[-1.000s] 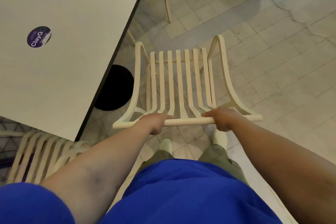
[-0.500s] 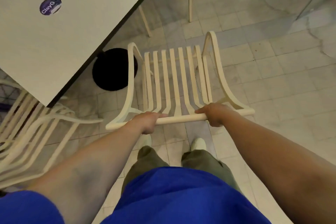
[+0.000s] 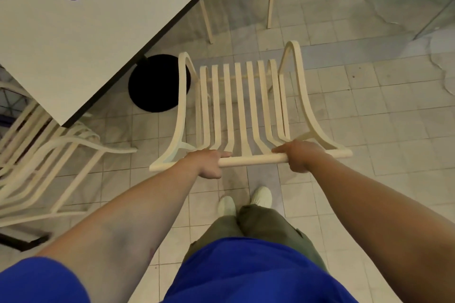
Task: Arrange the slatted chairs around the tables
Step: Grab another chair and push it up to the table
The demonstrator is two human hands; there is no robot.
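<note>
Here, one cream slatted chair point(image 3: 240, 110), curved smooth slats, centre view; one armrest just beside the black round base point(image 3: 152, 86) under the pale table point(image 3: 103, 39) at 10 o'clock. I see open tiled floor point(image 3: 369, 118) from 1 to 4 o'clock. Both arms outstretched, left hand point(image 3: 209, 163) and right hand point(image 3: 299, 156) each curled round its top rail point(image 3: 253, 160)

Café-type dining area: stickered pedestal table point(image 3: 98, 32), stacked slatted chairs point(image 3: 73, 141), tiled floor point(image 3: 369, 130).
</note>
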